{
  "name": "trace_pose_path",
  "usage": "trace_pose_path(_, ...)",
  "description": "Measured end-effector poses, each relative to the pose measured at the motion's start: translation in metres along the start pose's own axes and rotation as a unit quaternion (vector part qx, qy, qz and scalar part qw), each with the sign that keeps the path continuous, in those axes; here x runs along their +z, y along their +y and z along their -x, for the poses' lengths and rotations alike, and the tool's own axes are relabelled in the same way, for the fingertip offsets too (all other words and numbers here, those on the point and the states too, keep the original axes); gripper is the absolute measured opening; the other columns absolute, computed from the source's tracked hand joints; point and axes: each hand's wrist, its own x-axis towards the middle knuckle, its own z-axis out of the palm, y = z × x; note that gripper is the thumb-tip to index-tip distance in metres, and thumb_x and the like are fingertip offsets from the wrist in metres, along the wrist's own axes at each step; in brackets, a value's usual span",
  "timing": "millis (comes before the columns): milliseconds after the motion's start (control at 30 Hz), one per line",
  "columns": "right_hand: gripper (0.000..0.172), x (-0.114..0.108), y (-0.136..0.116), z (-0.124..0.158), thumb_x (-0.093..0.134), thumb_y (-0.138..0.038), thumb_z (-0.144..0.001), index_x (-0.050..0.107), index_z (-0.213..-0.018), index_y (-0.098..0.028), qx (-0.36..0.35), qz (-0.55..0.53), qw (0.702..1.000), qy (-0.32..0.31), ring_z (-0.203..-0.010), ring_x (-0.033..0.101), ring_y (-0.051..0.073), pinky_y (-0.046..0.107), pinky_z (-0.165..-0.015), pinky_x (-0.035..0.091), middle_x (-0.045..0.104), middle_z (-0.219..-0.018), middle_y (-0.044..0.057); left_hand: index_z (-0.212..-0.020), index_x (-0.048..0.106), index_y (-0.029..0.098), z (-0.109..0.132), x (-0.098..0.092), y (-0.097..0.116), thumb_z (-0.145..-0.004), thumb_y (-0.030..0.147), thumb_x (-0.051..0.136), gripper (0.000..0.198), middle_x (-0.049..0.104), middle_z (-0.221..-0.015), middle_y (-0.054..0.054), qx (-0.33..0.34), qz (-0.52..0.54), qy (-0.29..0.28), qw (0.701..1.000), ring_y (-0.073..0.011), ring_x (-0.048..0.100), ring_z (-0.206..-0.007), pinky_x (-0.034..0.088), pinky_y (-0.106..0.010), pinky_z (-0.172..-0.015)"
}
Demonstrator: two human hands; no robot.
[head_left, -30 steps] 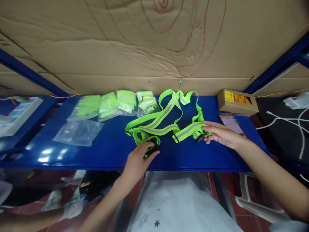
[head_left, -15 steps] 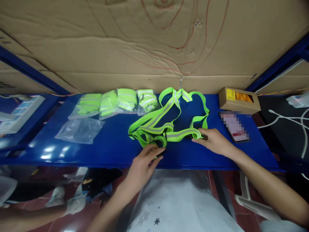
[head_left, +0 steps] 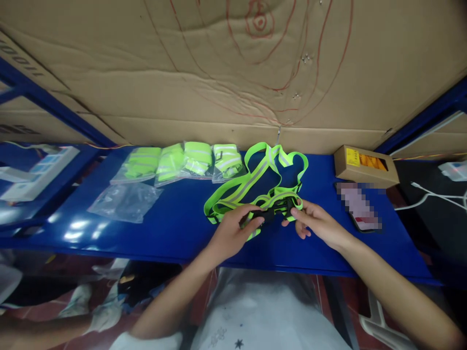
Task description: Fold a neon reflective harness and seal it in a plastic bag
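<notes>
A neon-green reflective harness (head_left: pixel 239 188) with grey stripes lies looped on the blue table. Its black side-release buckle halves meet end to end above the near part of the table; whether they are locked together I cannot tell. One buckle half (head_left: pixel 265 214) is pinched in my left hand (head_left: pixel 233 228), thumb on top. The other buckle half (head_left: pixel 285 206) is in the closed fingers of my right hand (head_left: pixel 315 221), with the strap looped by the fingertips. Several bagged green harnesses (head_left: pixel 197 158) stand in a row behind, to the left.
An open-looking clear plastic bag (head_left: pixel 124 201) lies on the left of the blue table (head_left: pixel 175 233). To the right are a phone (head_left: pixel 359 206) and a cardboard box (head_left: pixel 367 165) with an orange window. White cables (head_left: pixel 419 204) run at far right. Another person's gloved hand (head_left: pixel 105 313) shows at lower left.
My hands have come together, bringing the two black buckle halves from apart to meeting. The near straps have bunched up between them. The whole view has shifted slightly.
</notes>
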Motion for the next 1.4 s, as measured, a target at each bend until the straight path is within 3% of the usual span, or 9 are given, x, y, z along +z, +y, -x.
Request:
trace_pose_path(100, 0.056, 0.001, 0.002, -0.002, 0.067, -0.065, -0.092, 0.059, -0.118, -0.016, -0.014, 0.005, 1.000, -0.004, -0.048, 0.058, 0.008, 0.022, -0.044, 0.034, 0.079, -0.098, 0.012, -0.111, 0.075, 0.021, -0.002, -0.001, -0.002, -0.094, 0.046, 0.067, 0.032, 0.076, -0.098, -0.002, -0.040, 0.034, 0.010, 0.999, -0.0138, 0.065, -0.076, 0.045, -0.024, -0.066)
trace_pose_path(300, 0.057, 0.007, 0.001, -0.005, 0.065, -0.066, -0.093, 0.059, -0.118, -0.016, -0.020, 0.017, 1.000, -0.012, -0.048, 0.060, 0.009, 0.022, -0.043, 0.034, 0.078, -0.098, 0.012, -0.112, 0.077, 0.019, 0.002, -0.002, -0.006, -0.090, 0.051, 0.070, 0.039, 0.076, -0.097, -0.004, -0.056, 0.065, 0.018, 0.996, -0.0127, 0.061, -0.071, 0.043, -0.024, -0.063)
trace_pose_path(533, 0.057, 0.007, 0.003, -0.008, 0.065, -0.066, -0.093, 0.060, -0.118, -0.015, -0.025, 0.028, 0.999, -0.020, -0.047, 0.060, 0.009, 0.021, -0.043, 0.034, 0.078, -0.098, 0.013, -0.110, 0.078, 0.019, 0.002, -0.003, -0.008, -0.091, 0.051, 0.071, 0.038, 0.077, -0.103, -0.006, -0.054, 0.083, 0.028, 0.995, -0.0155, 0.067, -0.081, 0.048, -0.024, -0.068)
trace_pose_path(767, 0.055, 0.004, 0.006, -0.008, 0.064, -0.066, -0.093, 0.060, -0.115, -0.016, -0.028, 0.038, 0.999, -0.025, -0.048, 0.062, 0.009, 0.020, -0.042, 0.036, 0.079, -0.097, 0.012, -0.109, 0.078, 0.019, 0.005, -0.001, -0.008, -0.089, 0.051, 0.072, 0.038, 0.078, -0.098, -0.005, -0.065, 0.074, 0.036, 0.994, -0.0131, 0.064, -0.072, 0.047, -0.023, -0.063)
trace_pose_path(967, 0.049, 0.004, 0.002, -0.007, 0.066, -0.064, -0.093, 0.061, -0.104, -0.017, -0.037, 0.042, 0.995, -0.080, -0.047, 0.061, 0.009, 0.022, -0.044, 0.044, 0.078, -0.088, 0.007, -0.106, 0.078, 0.018, 0.005, 0.001, -0.006, -0.089, 0.048, 0.072, 0.035, 0.079, -0.102, -0.006, -0.062, 0.107, 0.048, 0.991, -0.0177, 0.071, -0.087, 0.055, -0.028, -0.077)
trace_pose_path(1100, 0.048, 0.007, 0.003, -0.010, 0.066, -0.065, -0.092, 0.062, -0.097, -0.018, -0.031, 0.058, 0.991, -0.120, -0.046, 0.059, 0.009, 0.023, -0.045, 0.048, 0.077, -0.084, 0.005, -0.105, 0.079, 0.018, 0.005, 0.005, -0.006, -0.089, 0.048, 0.073, 0.035, 0.078, -0.098, -0.005, -0.063, 0.092, 0.019, 0.994, -0.0157, 0.068, -0.079, 0.052, -0.025, -0.070)
trace_pose_path(1400, 0.050, 0.012, 0.008, -0.014, 0.068, -0.065, -0.091, 0.062, -0.102, -0.017, -0.030, 0.031, 0.993, -0.110, -0.046, 0.060, 0.010, 0.024, -0.044, 0.048, 0.077, -0.085, 0.006, -0.108, 0.078, 0.017, 0.001, 0.015, -0.011, -0.090, 0.053, 0.071, 0.040, 0.077, -0.093, -0.005, -0.078, 0.088, 0.021, 0.993, -0.0149, 0.064, -0.076, 0.048, -0.024, -0.067)
